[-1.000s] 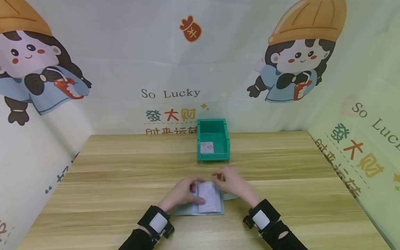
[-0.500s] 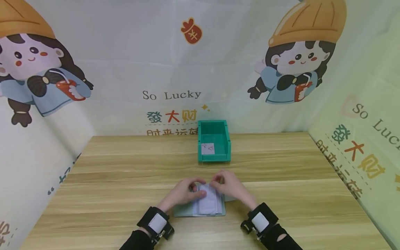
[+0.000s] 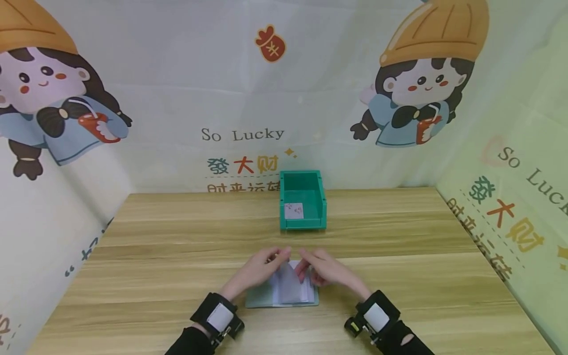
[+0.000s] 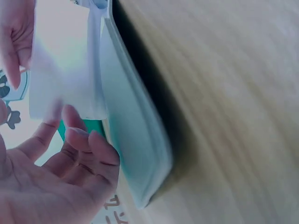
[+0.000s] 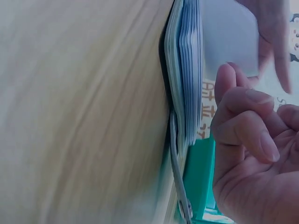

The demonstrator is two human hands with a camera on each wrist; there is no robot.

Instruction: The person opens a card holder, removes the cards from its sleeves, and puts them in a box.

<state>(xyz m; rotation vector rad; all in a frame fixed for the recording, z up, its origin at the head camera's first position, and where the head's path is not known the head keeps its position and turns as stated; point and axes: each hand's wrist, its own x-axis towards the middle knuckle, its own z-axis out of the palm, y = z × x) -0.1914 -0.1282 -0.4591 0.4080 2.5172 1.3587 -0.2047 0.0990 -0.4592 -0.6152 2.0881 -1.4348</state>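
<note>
A small album [image 3: 259,297] with a pale green cover and whitish, translucent sleeve pages lies opened on the table. One page [image 4: 65,60] stands lifted, blurred in the right wrist view. My left hand [image 3: 262,268] is at this page's top edge; a fingertip touches it or lies just behind it, while the thumb stays apart. My right hand [image 3: 328,268] hovers over the album's right side, fingers loosely bent, holding nothing visible. A stack of further pages [image 5: 189,70] lies beneath. From the cover's right side sticks out a strap [image 5: 176,163] with a metal snap.
Behind the hands stands a green plastic bin [image 3: 303,223] with a pale label inside, against the printed backdrop [image 3: 177,98]. The wood-grain table [image 3: 155,246] spreads on both sides of the album.
A page of the album has risen and turned leftward. My right hand has drawn away from the page, its fingers spreading downward; my left hand has shifted to the page's top edge.
</note>
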